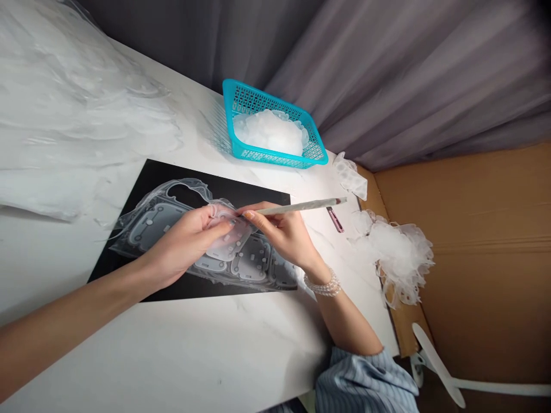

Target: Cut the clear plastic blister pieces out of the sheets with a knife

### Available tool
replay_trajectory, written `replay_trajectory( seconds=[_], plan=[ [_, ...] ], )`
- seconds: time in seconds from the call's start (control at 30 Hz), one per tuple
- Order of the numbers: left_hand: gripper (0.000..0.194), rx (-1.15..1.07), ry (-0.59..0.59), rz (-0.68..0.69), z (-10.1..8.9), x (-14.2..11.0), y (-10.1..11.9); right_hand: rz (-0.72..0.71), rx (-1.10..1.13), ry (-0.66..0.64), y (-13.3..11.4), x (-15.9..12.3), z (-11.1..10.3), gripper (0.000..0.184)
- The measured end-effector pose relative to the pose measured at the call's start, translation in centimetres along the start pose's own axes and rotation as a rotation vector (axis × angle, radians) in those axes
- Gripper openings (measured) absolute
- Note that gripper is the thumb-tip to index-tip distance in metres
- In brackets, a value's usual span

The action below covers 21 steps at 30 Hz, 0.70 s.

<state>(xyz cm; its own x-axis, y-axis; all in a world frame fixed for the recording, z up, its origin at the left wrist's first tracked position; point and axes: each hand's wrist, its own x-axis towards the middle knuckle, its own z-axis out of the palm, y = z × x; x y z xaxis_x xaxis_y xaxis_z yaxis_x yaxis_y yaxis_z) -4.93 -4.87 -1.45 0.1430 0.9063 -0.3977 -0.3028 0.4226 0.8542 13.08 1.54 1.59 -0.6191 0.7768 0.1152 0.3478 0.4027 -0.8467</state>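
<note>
Work appears partway through: one translucent sheet [161, 226] lies on the black mat [176, 291] in the middle of the table [206, 355], with several rounded panels showing in it. One translucent panel [226, 244] is raised above the sheet between the hands; whether it is fully free of the surrounding film cannot be told. On the far side, the blue basket [247, 152] bears a heap of whitish pieces [271, 131], which I take to be finished ones. Ragged film scraps [402, 258] piled on the right, by the cardboard [482, 195], look like trimmed waste. Much seems left to do, judging by the large stack of sheets [77, 109] at the far left and the panels lying in the sheet on the mat.

The left hand [185, 244] reaches in from the near left, forearm low and slanting, its thumb on top and its fingers closed in a pinch on the raised panel. The right hand [284, 232] comes from the near right, wrist bent toward the left below a beaded bracelet [322, 282], its fingers gripping a slim pale tool [303, 205] like a pen. The tool's rear end points right; its working tip is hidden at the fingers, close against the panel. A small pink cutter [334, 219] rests on the table just beyond the right hand.
</note>
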Motion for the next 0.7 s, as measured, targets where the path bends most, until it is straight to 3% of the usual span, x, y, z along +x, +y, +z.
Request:
replay_trajectory(
  seconds=[0.17,0.43,0.7],
  plan=[
    [0.034,0.057,0.032,0.037,0.1,0.0,-0.5,-0.032,-0.040,-0.008,-0.3,-0.1,0.3,0.025],
    [0.027,0.236,0.087,0.207,0.1,-0.1,-1.0,-0.109,-0.203,0.001,0.0,-0.6,1.7,0.027],
    [0.035,0.183,0.029,0.157,0.1,-0.3,-0.7,0.017,0.014,0.021,-0.5,-0.2,0.8,0.023]
  ],
)
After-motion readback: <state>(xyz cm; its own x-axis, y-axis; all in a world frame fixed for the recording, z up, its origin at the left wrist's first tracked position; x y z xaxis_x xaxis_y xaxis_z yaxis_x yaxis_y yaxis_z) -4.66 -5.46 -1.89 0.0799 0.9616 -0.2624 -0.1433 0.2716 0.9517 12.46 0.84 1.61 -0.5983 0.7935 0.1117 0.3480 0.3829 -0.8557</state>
